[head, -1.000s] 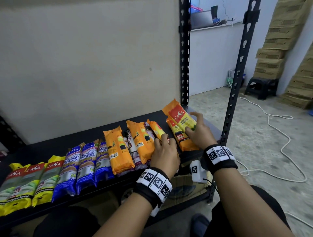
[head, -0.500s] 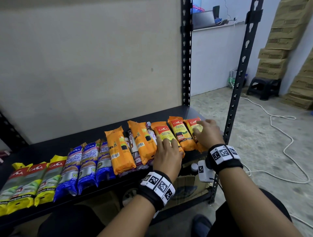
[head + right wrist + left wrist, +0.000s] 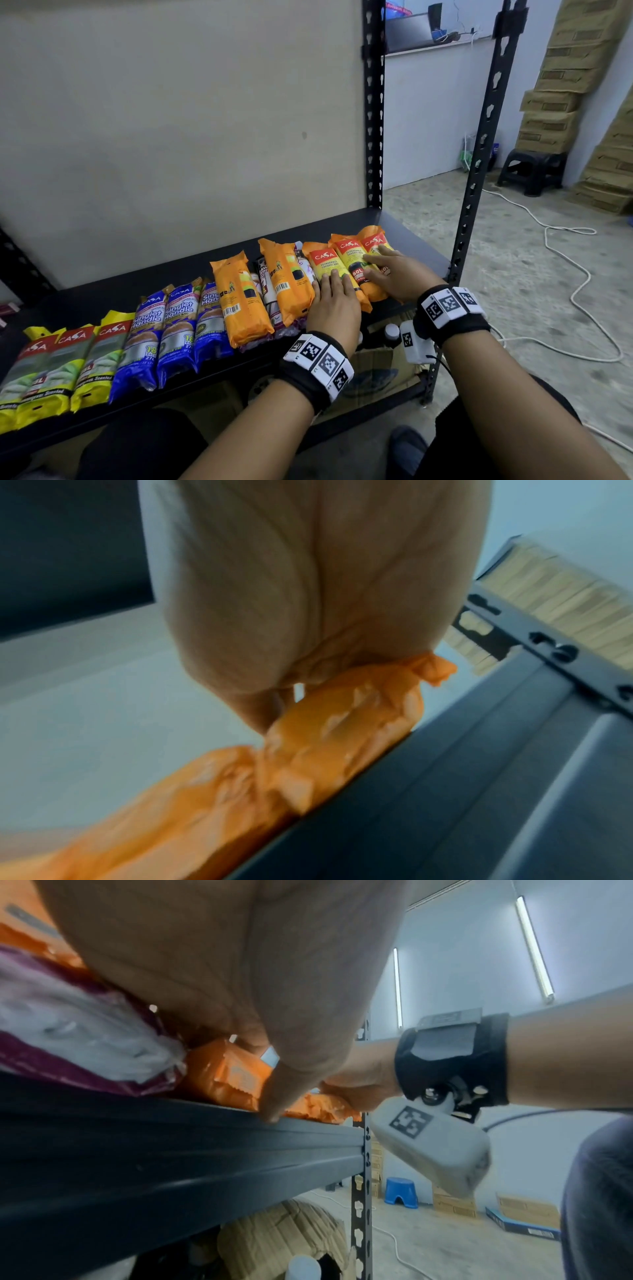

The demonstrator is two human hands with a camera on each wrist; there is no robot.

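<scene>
Partly beneath the right hand (image 3: 397, 277), orange pack (image 3: 375, 240).

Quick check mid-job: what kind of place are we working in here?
Most likely a stockroom or small warehouse: stacked cardboard cartons against the wall, a black slotted steel rack, and packs of garbage bags lined up on its shelf.

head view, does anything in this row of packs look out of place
Yes. Mid-row, an orange plastic pack and a second orange pack lie barcode side up, unlike the three red-labelled orange packs under the left hand and right hand. Maroon-and-white packs sit wedged crookedly between those two, partly buried.
</scene>
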